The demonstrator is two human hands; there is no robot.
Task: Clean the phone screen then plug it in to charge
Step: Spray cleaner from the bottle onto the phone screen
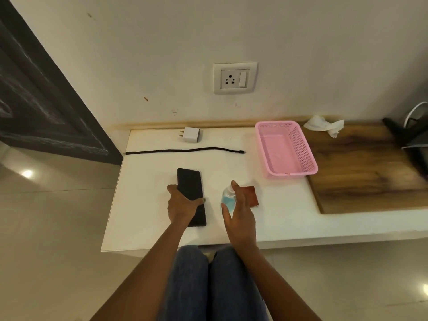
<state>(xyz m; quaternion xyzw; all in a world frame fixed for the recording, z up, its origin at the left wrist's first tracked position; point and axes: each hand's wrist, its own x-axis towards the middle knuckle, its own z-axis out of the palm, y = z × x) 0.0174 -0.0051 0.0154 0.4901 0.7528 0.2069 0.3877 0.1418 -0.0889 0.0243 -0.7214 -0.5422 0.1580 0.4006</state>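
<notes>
The left hand (179,205) grips the black phone (191,195), which lies flat on the white desk (148,205), thumb and fingers curled over its edges. The right hand (238,214) holds the spray bottle (226,200), fingers wrapped. Behind lie the cable (185,151) and charger (191,134).

White table (143,205) carries a phone (190,181), cable (185,150), charger plug (191,134), pink basket (286,148), brown cloth (251,194), spray bottle (226,200)
</notes>
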